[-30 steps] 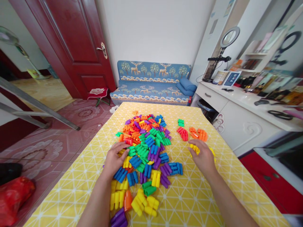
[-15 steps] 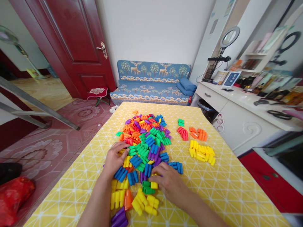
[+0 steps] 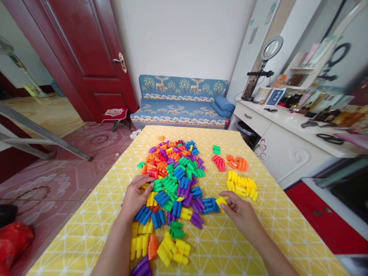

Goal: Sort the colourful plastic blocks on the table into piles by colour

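Observation:
My right hand (image 3: 237,207) pinches a yellow plastic building block (image 3: 221,204) between thumb and fingers, just right of some blue blocks (image 3: 211,205). In front of it lies a group of yellow blocks (image 3: 242,185) on the table. My left hand (image 3: 137,195) rests at the left edge of a big mixed pile of blocks (image 3: 169,186), its fingers curled around a yellow block (image 3: 144,186) that is partly hidden. Green blocks (image 3: 157,186) lie by the left thumb. Closer to me are more yellow blocks (image 3: 166,248), an orange block (image 3: 153,246) and a purple block (image 3: 142,267).
The table has a yellow patterned cloth (image 3: 224,249). Small groups of red (image 3: 219,163), orange (image 3: 237,163) and green blocks (image 3: 216,149) lie at the right. Beyond the table stands a blue sofa (image 3: 179,105); a white dresser (image 3: 290,142) is on the right.
My right hand went from the yellow group to the pile, took a yellow block and moved right with it. My left hand stays by the pile. The view shifts slightly.

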The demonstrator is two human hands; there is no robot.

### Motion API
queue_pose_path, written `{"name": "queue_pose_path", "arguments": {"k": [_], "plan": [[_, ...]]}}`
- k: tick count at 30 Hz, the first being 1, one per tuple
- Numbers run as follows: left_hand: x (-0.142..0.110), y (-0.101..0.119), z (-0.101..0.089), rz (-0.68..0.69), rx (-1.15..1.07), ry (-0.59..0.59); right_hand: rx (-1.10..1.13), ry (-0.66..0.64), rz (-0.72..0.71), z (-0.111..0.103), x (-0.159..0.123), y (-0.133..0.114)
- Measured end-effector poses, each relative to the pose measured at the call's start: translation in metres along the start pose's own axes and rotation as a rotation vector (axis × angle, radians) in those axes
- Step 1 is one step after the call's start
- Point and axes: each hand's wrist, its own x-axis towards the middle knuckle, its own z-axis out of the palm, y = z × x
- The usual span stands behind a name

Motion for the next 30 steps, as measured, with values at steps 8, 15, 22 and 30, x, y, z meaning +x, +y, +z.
{"name": "queue_pose_path", "arguments": {"k": [8, 15, 22, 30], "plan": [[0.001, 0.001, 0.000, 0.004, 0.002, 0.001, -0.341, 0.114, 0.133, -0.029, -0.005, 0.048], [0.000, -0.001, 0.000, 0.001, 0.013, -0.002, -0.329, -0.121, 0.000, -0.040, -0.004, 0.054], [0.000, -0.002, 0.000, 0.009, 0.016, 0.000, -0.589, 0.227, -0.174, -0.076, 0.044, 0.058], [0.000, -0.001, 0.000, -0.001, 0.008, -0.002, -0.751, 0.092, -0.117, -0.085, 0.084, 0.072]]}}
